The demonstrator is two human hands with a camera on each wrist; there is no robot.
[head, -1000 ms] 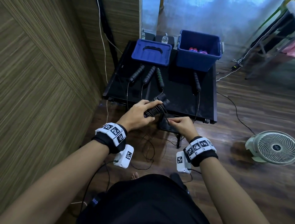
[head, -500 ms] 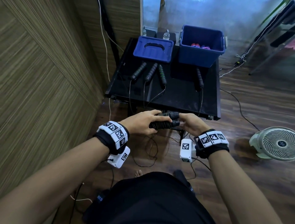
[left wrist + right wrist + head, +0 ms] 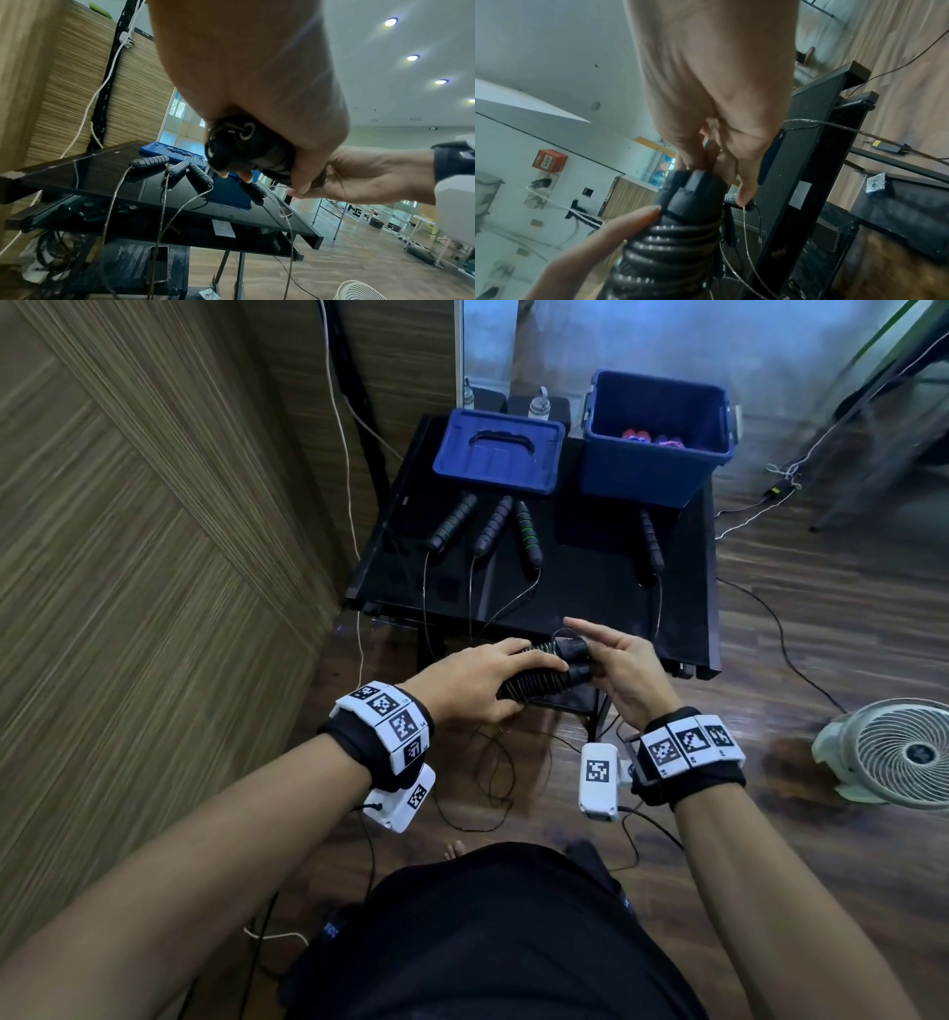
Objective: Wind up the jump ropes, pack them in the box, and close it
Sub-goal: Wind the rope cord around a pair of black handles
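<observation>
My left hand (image 3: 477, 683) grips a jump rope bundle (image 3: 539, 672): two black handles side by side with thin cord coiled round them, held just in front of the table's near edge. My right hand (image 3: 603, 654) holds the handle ends, with its thumb (image 3: 746, 192) pressing the cord's tail there and its index finger stretched out. The coils (image 3: 677, 243) fill the right wrist view. The open blue box (image 3: 652, 469) stands at the table's back right with red and purple things inside, and its lid (image 3: 495, 454) lies to the left. Several more handles (image 3: 493, 526) lie on the table.
The black glass table (image 3: 590, 593) has cords hanging over its near edge to the floor. A wood-panel wall (image 3: 154, 557) is close on the left. A white fan (image 3: 893, 752) stands on the floor at the right. Cables cross the floor.
The right hand left the hanging cord below the bundle and came up to the handle ends, palm turned up. The bundle swung from tilted to nearly level.
</observation>
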